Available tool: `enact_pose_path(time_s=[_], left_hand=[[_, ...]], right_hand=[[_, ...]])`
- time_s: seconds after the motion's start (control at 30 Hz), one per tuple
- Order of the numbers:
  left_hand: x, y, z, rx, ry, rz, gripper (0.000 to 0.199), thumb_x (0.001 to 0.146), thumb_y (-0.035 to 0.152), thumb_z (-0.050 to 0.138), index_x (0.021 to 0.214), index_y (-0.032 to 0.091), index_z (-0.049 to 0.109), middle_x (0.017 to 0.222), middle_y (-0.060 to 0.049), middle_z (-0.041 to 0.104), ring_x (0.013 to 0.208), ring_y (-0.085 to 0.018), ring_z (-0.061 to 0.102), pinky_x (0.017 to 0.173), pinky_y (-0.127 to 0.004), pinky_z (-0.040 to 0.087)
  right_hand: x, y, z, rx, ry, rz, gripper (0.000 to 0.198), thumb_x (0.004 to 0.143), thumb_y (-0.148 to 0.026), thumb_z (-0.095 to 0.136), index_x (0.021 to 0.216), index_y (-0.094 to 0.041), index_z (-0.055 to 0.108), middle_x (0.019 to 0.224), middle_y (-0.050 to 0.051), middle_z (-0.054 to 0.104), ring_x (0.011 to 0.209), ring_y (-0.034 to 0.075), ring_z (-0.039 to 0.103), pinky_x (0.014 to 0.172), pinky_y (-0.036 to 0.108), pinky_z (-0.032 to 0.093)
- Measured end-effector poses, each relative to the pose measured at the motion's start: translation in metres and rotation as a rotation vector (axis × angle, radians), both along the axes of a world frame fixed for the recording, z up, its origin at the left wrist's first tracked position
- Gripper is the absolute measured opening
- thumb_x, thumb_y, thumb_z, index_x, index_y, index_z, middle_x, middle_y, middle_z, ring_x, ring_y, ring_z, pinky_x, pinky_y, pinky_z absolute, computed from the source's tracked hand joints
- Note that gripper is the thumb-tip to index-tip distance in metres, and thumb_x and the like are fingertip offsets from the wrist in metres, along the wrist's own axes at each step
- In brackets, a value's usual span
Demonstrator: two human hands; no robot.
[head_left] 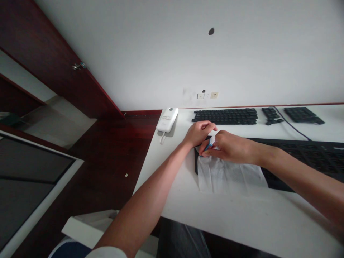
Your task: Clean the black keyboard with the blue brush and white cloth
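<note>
My right hand point(228, 145) is closed in a pinch on a small blue-and-white object point(210, 142), whose kind my fingers partly hide. A thin white tissue point(231, 175) spreads from under that hand across the left part of a black keyboard base point(279, 179). My left hand point(199, 132) lies at the upper left corner of the base, its fingers loosely bent and apart, with nothing visible in them. The two hands almost meet there, and part of the corner is hidden beneath them.
Black keycaps lie in blocks along the wall: a main block point(225, 116), a small cluster point(271, 115) and a number-pad group point(303, 114). A cable point(291, 123) runs between them. At the white desk's point(242, 211) left edge sits a white power bank point(168, 120) with a short strap.
</note>
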State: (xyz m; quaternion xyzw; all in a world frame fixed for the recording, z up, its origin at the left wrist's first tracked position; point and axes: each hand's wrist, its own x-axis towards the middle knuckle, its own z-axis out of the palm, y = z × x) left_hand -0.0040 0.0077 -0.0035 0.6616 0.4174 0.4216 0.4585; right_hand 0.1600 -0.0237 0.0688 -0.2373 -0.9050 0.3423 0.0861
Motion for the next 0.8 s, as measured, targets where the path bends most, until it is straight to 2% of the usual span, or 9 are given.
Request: enact_pose_path(time_s=[0.13,0.27,0.53,0.8], left_hand=[[0.000,-0.002,0.003,0.014,0.022,-0.002,0.028,0.097,0.037,0.056,0.087,0.015,0.071,0.080,-0.001,0.063,0.076,-0.016,0.053,0.072,-0.026,0.042],[0.000,-0.004,0.008,-0.008,0.068,0.008,0.028,0.100,0.035,0.053,0.090,0.014,0.069,0.085,-0.005,0.065,0.077,-0.017,0.052,0.070,-0.028,0.041],[-0.002,-0.003,0.005,-0.007,-0.084,-0.032,0.025,0.099,0.031,0.057,0.082,0.015,0.065,0.089,-0.007,0.067,0.082,-0.019,0.058,0.074,-0.032,0.043],[-0.002,-0.004,0.008,-0.018,0.000,-0.022,0.023,0.100,0.026,0.055,0.085,0.014,0.066,0.089,-0.008,0.066,0.083,-0.019,0.055,0.075,-0.032,0.043]], right_hand=[[-0.001,0.000,-0.003,0.030,-0.031,-0.009,0.024,0.096,-0.028,0.062,0.093,-0.021,0.084,0.086,0.004,0.082,0.065,0.017,0.067,0.064,0.030,0.051],[-0.004,-0.003,-0.007,0.107,-0.085,-0.060,0.027,0.098,-0.032,0.062,0.089,-0.020,0.085,0.082,0.006,0.081,0.069,0.020,0.068,0.070,0.034,0.052],[-0.007,-0.005,-0.014,0.186,-0.038,-0.151,0.030,0.100,-0.039,0.061,0.084,-0.021,0.080,0.076,0.005,0.077,0.071,0.021,0.066,0.075,0.037,0.051],[-0.007,-0.008,-0.011,0.198,-0.065,-0.105,0.032,0.101,-0.035,0.058,0.085,-0.019,0.081,0.079,0.009,0.076,0.072,0.023,0.068,0.069,0.035,0.050]])
